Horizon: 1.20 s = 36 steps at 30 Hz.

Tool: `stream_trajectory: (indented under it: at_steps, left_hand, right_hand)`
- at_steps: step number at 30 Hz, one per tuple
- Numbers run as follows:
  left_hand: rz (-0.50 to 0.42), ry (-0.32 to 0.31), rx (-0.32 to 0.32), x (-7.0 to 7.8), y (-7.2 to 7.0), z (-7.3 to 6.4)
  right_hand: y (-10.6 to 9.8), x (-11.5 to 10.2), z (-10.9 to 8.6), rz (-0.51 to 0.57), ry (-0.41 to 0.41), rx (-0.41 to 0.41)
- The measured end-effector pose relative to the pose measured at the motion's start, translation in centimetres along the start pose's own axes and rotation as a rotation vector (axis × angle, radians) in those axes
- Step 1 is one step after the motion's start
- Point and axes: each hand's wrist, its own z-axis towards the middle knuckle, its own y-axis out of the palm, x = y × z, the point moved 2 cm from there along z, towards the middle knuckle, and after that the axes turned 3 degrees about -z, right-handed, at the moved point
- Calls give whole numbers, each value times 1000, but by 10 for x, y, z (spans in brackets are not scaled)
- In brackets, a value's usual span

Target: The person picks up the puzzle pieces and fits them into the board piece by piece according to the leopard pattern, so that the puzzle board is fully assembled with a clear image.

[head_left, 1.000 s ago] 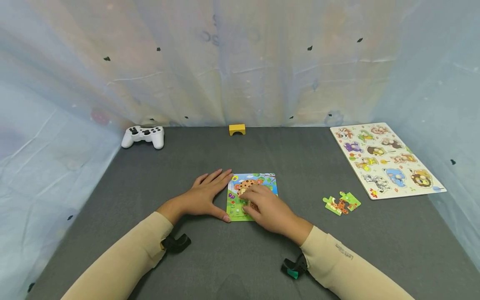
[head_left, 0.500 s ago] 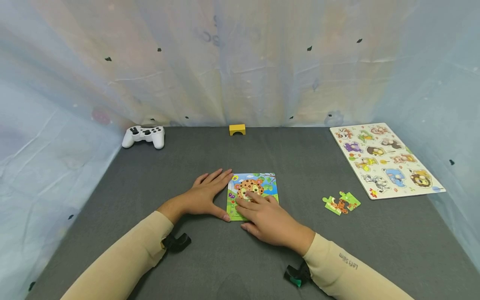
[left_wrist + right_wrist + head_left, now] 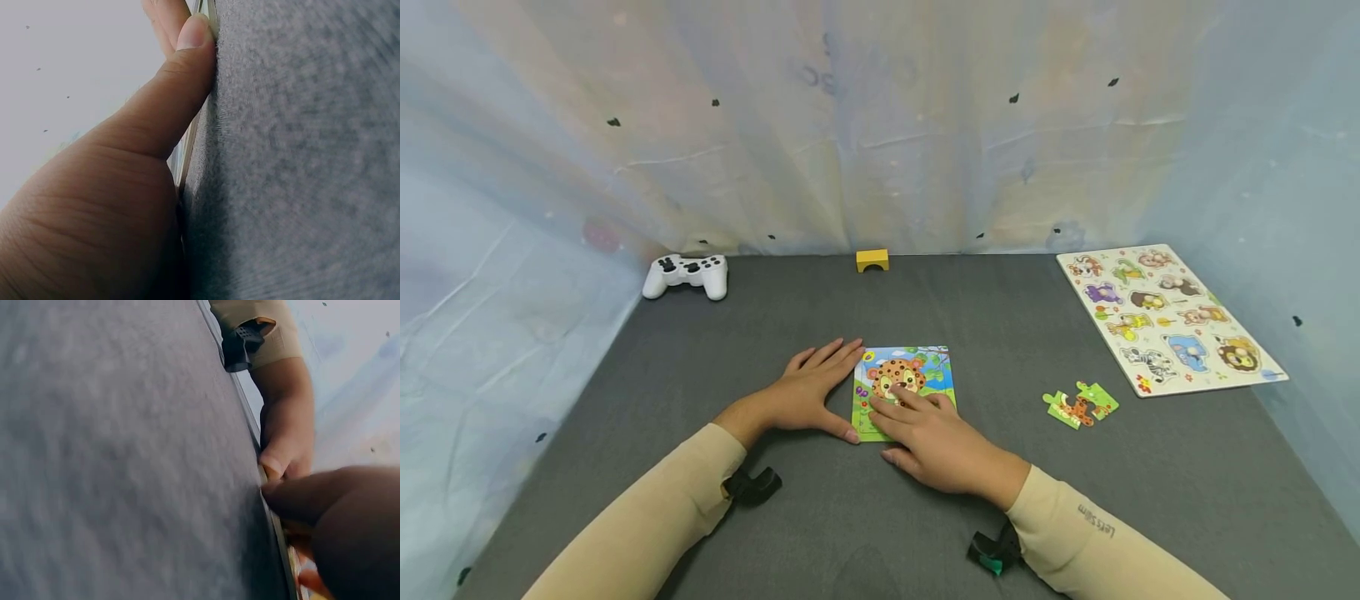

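Observation:
A square jigsaw puzzle [image 3: 898, 372] with a cartoon leopard lies flat on the grey table. Along its left edge my left hand [image 3: 812, 392] rests with fingers spread, fingertips at the upper corner and thumb at the lower one. My right hand [image 3: 936, 437] lies over the lower right of the picture, its fairly straight fingers touching the surface and hiding that part. In the left wrist view the thumb [image 3: 181, 69] rests against the board's thin edge. Seen from the right wrist, both hands meet the board's edge; my right hand [image 3: 356, 525] is close and blurred.
Joined loose puzzle pieces [image 3: 1081, 406] lie to the right. Behind them a white board [image 3: 1172, 321] carries animal knob pieces. A white game controller [image 3: 687, 275] sits at the back left, and a yellow arch block [image 3: 872, 260] at the back middle. Plastic sheeting [image 3: 880, 125] walls the table.
My right hand has moved down and its fingers, bent over the picture a second ago, now lie flatter on it. The leopard's face shows more. My left hand has stayed put.

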Motion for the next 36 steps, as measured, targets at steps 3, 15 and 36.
stream_trajectory:
  at_steps: [3, 15, 36]
  left_hand:
    - [0, 3, 0, -1, 1, 0]
    - [19, -15, -1, -2, 2, 1]
    - [8, -20, -5, -4, 2, 1]
  right_hand:
    - [0, 4, -2, 63, -9, -13]
    - [-10, 22, -23, 350, 11, 103]
    - [-47, 87, -89, 716, 191, 394]
